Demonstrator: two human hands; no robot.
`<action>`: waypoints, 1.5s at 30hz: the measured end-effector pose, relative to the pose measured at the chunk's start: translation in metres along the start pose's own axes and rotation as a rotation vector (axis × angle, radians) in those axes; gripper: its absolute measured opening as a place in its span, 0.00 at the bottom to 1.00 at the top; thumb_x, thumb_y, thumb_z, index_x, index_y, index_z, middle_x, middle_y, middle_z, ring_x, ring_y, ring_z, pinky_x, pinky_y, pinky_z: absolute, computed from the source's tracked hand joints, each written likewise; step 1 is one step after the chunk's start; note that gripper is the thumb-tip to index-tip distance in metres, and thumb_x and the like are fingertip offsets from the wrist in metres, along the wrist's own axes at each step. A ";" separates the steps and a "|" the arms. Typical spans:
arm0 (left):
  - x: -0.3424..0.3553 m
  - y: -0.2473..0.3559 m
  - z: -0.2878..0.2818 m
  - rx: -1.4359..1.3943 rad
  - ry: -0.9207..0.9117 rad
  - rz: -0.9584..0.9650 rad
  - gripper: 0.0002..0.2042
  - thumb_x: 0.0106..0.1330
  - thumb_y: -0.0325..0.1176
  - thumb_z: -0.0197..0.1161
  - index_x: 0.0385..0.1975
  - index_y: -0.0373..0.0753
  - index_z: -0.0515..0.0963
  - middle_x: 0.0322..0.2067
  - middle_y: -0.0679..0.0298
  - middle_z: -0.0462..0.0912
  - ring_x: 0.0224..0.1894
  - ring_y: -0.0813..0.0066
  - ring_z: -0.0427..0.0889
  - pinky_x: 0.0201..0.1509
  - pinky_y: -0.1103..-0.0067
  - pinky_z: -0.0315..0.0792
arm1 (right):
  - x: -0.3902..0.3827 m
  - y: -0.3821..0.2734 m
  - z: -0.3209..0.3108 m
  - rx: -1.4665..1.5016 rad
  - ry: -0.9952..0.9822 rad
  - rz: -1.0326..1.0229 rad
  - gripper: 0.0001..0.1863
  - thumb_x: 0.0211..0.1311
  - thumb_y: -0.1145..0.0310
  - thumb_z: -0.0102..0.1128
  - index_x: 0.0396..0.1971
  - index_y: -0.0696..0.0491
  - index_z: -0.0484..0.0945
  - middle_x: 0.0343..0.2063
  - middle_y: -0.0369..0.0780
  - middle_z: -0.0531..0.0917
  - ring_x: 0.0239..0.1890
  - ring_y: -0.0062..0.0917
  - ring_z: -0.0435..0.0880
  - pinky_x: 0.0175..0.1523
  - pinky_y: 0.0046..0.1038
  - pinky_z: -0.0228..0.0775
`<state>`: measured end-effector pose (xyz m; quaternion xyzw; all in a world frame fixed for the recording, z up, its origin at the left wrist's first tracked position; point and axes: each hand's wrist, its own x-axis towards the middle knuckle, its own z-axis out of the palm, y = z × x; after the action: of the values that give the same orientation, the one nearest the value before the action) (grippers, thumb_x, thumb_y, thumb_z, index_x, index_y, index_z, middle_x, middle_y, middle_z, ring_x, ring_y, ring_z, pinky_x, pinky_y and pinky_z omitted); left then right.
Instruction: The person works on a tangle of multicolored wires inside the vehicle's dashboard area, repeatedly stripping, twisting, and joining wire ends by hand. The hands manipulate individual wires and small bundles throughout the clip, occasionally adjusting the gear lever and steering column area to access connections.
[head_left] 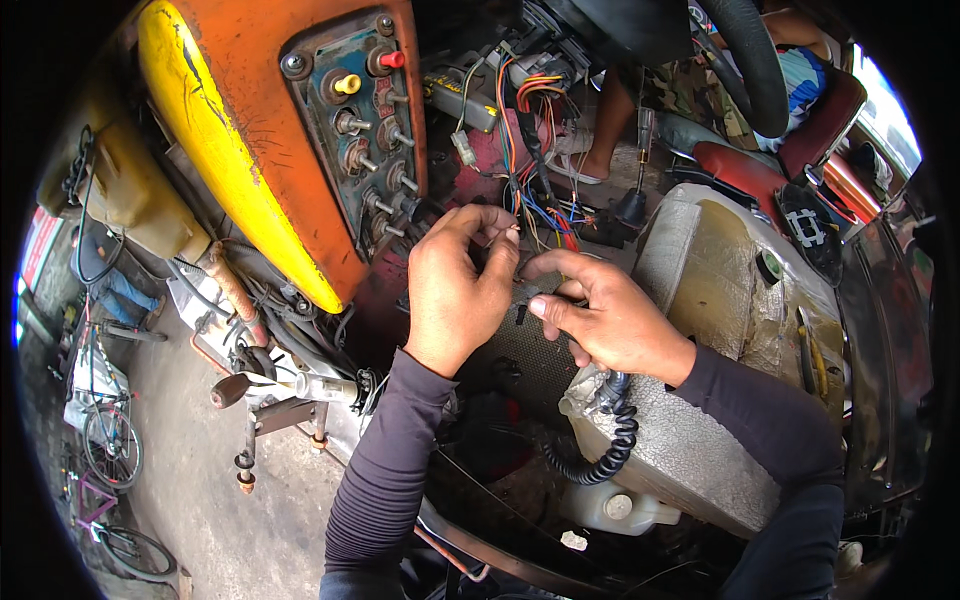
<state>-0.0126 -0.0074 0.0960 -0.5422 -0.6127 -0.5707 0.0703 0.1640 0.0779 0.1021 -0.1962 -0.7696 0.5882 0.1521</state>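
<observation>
Your left hand (462,285) is bent inward, thumb and forefinger brought together at the loose ends of the wire bundle (530,185). A tiny pale bit shows at the thumb tip, too small to name, and you cannot tell from here whether it is being pinched. Your right hand (610,310) has its fingers curled toward the left one, thumb apart from the forefinger; whether a thin wire lies in it cannot be told.

The wires spread at one o'clock from your left hand and eleven o'clock from your right; your fingers cover part of their lower ends, and the tangle hides where single strands run.

At eleven o'clock from your left hand stands the orange panel (262,95) with its switch plate (340,118); its top is cut off by the upper edge. At six o'clock from your right hand hangs a black coiled cord (625,438), its upper end partly behind your fingers. Below it, a white plastic container (612,506) sits in shadow.

At one o'clock from your right hand, the steering wheel (756,75) is cropped, and beyond it a seated person (690,100) is only partly visible. Just past three o'clock lies a yellow-handled tool (820,370), its kind unclear. Toward eight o'clock from your left hand, a bicycle (112,445) blurs near the dark rim.
</observation>
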 end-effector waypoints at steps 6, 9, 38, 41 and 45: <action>-0.001 -0.001 0.000 -0.001 -0.005 -0.019 0.07 0.65 0.24 0.69 0.41 0.33 0.85 0.33 0.55 0.87 0.36 0.63 0.86 0.44 0.71 0.79 | 0.003 0.003 0.000 0.018 -0.004 -0.029 0.13 0.81 0.69 0.60 0.59 0.54 0.78 0.26 0.35 0.81 0.18 0.12 0.73 0.21 0.22 0.69; -0.001 -0.002 0.001 -0.007 -0.001 -0.025 0.07 0.65 0.24 0.69 0.41 0.33 0.85 0.34 0.55 0.87 0.35 0.64 0.86 0.43 0.71 0.78 | -0.001 -0.002 -0.001 -0.007 -0.018 -0.018 0.18 0.81 0.69 0.59 0.65 0.54 0.74 0.29 0.37 0.83 0.17 0.13 0.74 0.21 0.20 0.68; -0.001 -0.011 -0.008 -0.039 0.012 -0.092 0.05 0.67 0.25 0.69 0.39 0.32 0.85 0.32 0.57 0.86 0.33 0.67 0.85 0.40 0.74 0.76 | -0.023 -0.039 -0.074 -0.475 -0.115 0.203 0.24 0.80 0.63 0.61 0.68 0.54 0.69 0.28 0.39 0.87 0.15 0.15 0.76 0.21 0.21 0.67; -0.003 -0.012 -0.008 -0.056 0.005 -0.107 0.05 0.68 0.25 0.70 0.40 0.32 0.85 0.31 0.57 0.86 0.32 0.70 0.84 0.40 0.75 0.76 | -0.018 -0.032 -0.082 -0.521 -0.099 0.235 0.24 0.80 0.64 0.61 0.68 0.55 0.70 0.28 0.39 0.88 0.15 0.16 0.78 0.21 0.23 0.68; -0.003 -0.010 -0.007 -0.086 -0.001 -0.127 0.05 0.68 0.25 0.70 0.40 0.32 0.85 0.31 0.59 0.86 0.30 0.74 0.82 0.39 0.75 0.76 | -0.012 -0.026 -0.085 -0.501 -0.053 0.240 0.24 0.80 0.63 0.62 0.67 0.56 0.70 0.27 0.38 0.87 0.14 0.15 0.77 0.21 0.22 0.67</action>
<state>-0.0224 -0.0118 0.0898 -0.5050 -0.6207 -0.5997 0.0101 0.2108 0.1376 0.1492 -0.3018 -0.8661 0.3984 0.0078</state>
